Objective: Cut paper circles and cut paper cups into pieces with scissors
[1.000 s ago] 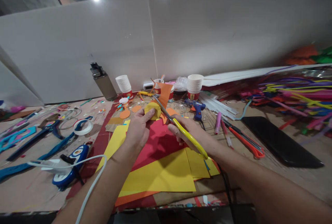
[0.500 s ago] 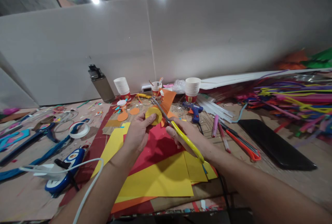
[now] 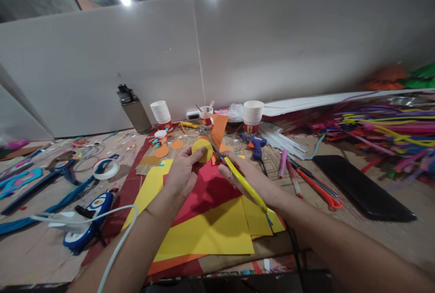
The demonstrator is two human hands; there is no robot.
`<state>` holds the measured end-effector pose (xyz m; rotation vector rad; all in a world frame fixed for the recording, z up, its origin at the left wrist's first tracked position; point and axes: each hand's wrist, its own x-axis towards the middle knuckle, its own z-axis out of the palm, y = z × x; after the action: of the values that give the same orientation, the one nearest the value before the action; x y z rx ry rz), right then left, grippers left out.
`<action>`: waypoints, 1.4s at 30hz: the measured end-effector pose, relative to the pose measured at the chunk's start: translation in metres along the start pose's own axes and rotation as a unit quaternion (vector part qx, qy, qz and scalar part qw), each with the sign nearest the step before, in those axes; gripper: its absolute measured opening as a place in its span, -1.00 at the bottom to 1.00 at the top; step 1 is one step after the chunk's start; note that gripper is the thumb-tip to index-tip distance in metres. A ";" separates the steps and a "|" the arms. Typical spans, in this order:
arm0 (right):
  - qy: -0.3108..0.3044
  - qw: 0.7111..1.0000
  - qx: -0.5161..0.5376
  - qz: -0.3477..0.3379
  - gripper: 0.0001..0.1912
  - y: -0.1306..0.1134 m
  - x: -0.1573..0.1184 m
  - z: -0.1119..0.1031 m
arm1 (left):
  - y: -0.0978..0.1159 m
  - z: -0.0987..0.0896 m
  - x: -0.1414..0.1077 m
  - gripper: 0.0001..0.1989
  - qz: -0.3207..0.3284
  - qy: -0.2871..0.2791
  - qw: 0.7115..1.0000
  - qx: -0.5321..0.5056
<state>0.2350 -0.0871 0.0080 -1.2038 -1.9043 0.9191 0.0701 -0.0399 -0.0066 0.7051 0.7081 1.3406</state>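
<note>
Between thumb and fingers, my left hand [image 3: 185, 170] pinches a yellow paper disc [image 3: 201, 150]. My right hand [image 3: 243, 173] is closed round the yellow handles of the scissors [image 3: 239, 176]. The blades point up and left, beside the disc's right edge. Behind them is a piece of orange paper [image 3: 220, 127]. Below both hands lie a red sheet [image 3: 200, 198] and yellow sheets [image 3: 210, 234]. Two orange discs, one [image 3: 161, 151] nearer and one [image 3: 177, 144] beside it, rest on the cardboard to the left.
Paper cup stacks [image 3: 253, 114] and a bottle [image 3: 134, 112] stand at the back. A blue glue gun [image 3: 258, 146], markers [image 3: 282, 164], orange-handled scissors [image 3: 319, 189] and a black phone-like slab [image 3: 363, 189] lie right. White tape [image 3: 106, 169] and a white cable [image 3: 118, 247] are left.
The view has shifted slightly. Both hands keep their holds on the disc and the scissors, with hardly any movement between them.
</note>
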 end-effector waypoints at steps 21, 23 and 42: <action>0.002 0.997 -0.074 -0.007 -0.66 0.010 0.000 -0.003 | 0.002 0.000 -0.002 -0.74 0.011 -0.025 0.999 0.028; 0.001 0.997 -0.077 -0.012 -0.67 0.009 0.000 -0.003 | 0.003 -0.001 -0.002 -0.73 0.011 -0.036 0.999 0.032; -0.006 0.994 -0.103 -0.039 -0.67 0.011 0.000 -0.007 | 0.015 -0.008 0.004 -0.73 0.001 -0.074 0.994 0.082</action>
<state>0.2461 -0.0824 0.0020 -1.2327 -2.0800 0.7040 0.0554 -0.0341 0.0005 0.9268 0.7030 1.2274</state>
